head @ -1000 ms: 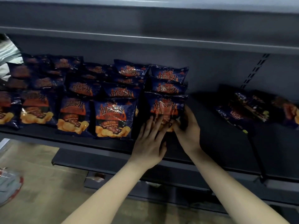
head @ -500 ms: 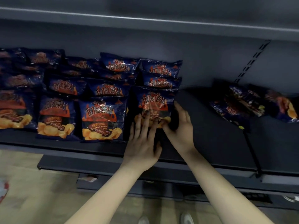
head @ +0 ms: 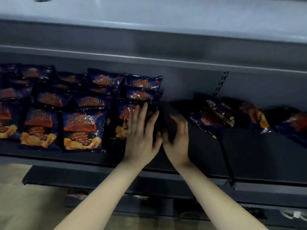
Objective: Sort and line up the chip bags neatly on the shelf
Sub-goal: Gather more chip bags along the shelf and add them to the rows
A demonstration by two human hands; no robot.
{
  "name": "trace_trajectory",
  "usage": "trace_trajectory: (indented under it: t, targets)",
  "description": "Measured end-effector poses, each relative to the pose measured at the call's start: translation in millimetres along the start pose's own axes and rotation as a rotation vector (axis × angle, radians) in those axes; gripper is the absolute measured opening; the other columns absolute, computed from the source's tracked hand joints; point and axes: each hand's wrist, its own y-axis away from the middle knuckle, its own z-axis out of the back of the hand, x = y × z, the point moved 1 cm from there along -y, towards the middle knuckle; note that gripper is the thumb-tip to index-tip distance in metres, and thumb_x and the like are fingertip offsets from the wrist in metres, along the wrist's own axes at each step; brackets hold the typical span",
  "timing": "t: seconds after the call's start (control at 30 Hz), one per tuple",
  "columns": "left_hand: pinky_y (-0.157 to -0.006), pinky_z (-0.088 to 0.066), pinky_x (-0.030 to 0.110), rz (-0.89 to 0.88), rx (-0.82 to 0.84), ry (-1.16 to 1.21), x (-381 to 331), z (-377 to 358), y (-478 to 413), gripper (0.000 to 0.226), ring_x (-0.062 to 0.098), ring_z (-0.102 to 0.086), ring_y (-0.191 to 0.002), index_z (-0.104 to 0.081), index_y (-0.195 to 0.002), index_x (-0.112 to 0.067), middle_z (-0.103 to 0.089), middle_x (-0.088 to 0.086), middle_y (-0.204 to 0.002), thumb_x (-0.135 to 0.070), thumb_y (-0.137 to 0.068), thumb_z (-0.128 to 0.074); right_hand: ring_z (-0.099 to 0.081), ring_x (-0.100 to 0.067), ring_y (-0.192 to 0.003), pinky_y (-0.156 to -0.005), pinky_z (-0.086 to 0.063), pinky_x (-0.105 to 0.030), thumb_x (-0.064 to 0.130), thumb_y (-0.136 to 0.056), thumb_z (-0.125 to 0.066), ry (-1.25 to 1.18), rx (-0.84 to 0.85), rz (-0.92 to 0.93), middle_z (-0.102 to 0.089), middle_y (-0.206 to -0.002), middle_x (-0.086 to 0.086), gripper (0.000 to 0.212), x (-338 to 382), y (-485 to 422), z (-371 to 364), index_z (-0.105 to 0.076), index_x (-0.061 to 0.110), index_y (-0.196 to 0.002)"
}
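The left hand [head: 141,136] now lies higher on the dark blue foil chip bag with orange print [head: 123,115] than half a second ago, fingers straight and slightly spread. The bag sits at the row's right end on the dark grey metal shelf [head: 199,155]. The right hand [head: 177,138] stays at the bag's right edge with fingers bent; blur hides any grip.

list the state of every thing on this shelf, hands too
front chip bag: face out, rightmost row, under the left hand
left hand: fingers straight, flat on that bag
right hand: at the bag's right edge, fingers bent, grip unclear
lined-up chip bags: in neat rows, untouched
loose chip bags: tilted, unsorted, at right
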Motion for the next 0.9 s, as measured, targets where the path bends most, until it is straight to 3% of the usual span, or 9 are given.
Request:
trace_trajectory:
  t: [0.13, 0.3, 0.4, 0.57, 0.7, 0.9]
  targets:
    - [-0.115, -0.01, 0.052, -0.013, 0.002, 0.021, -32.0, -11.8, -26.9, 0.058, 0.034, -0.01, -0.143, -0.035, -0.139, -0.015, -0.017, 0.016, -0.153, -0.028, -0.084, -0.048, -0.038, -0.007, -0.122, -0.104, -0.031, -0.013, 0.007, -0.078, -0.05, 0.087, -0.063, 0.08, -0.047, -0.126, -0.017, 0.043, -8.3, -25.3, 52.6, -0.051, -0.001, -0.12]
    - [-0.114, -0.011, 0.052, -0.079, 0.036, 0.022, -77.0, -31.5, -41.4, 0.061, 0.034, -0.014, -0.142, -0.037, -0.138, -0.016, -0.022, 0.015, -0.152, -0.024, -0.08, -0.055, -0.041, -0.017, -0.125, -0.106, -0.032, -0.016, 0.0, -0.077, -0.054, 0.171, -0.129, 0.126, -0.047, -0.126, -0.018, 0.042, -29.4, -39.2, 111.4, -0.052, 0.004, -0.119]
    - [-0.115, -0.009, 0.051, -0.121, 0.064, 0.021, -100.2, -44.1, -45.4, 0.057, 0.033, -0.015, -0.142, -0.038, -0.137, -0.017, -0.024, 0.015, -0.152, -0.028, -0.083, -0.049, -0.044, -0.022, -0.123, -0.106, -0.035, -0.021, -0.007, -0.076, -0.058, 0.195, -0.161, 0.109, -0.047, -0.126, -0.017, 0.046, -43.2, -37.0, 139.2, -0.052, 0.007, -0.119]
    - [-0.116, -0.007, 0.049, -0.183, 0.094, 0.058, -139.9, -63.4, -52.5, 0.055, 0.031, -0.016, -0.141, -0.04, -0.136, -0.017, -0.025, 0.013, -0.152, -0.024, -0.083, -0.049, -0.042, -0.018, -0.124, -0.106, -0.034, -0.02, 0.001, -0.078, -0.058, 0.253, -0.202, 0.034, -0.043, -0.129, -0.008, 0.043, -63.1, -24.1, 185.0, -0.053, 0.009, -0.12]
    - [-0.115, -0.009, 0.049, -0.24, 0.119, 0.095, -174.5, -77.7, -59.7, 0.052, 0.032, -0.019, -0.14, -0.045, -0.133, -0.015, -0.028, 0.014, -0.151, -0.025, -0.082, -0.047, -0.04, -0.022, -0.125, -0.106, -0.027, -0.01, 0.002, -0.076, -0.059, 0.332, -0.214, -0.009, -0.044, -0.13, -0.015, 0.043, -75.8, -16.6, 225.3, -0.054, 0.005, -0.119]
    - [-0.113, -0.02, 0.053, -0.348, 0.181, 0.178, -229.9, -106.6, -61.4, 0.048, 0.035, -0.026, -0.138, -0.051, -0.13, -0.012, -0.029, 0.016, -0.15, -0.022, -0.083, -0.045, -0.04, -0.026, -0.127, -0.104, -0.024, -0.007, -0.001, -0.075, -0.065, 0.419, -0.249, -0.099, -0.043, -0.132, -0.014, 0.045, -96.7, -5.6, 283.6, -0.055, 0.006, -0.119]
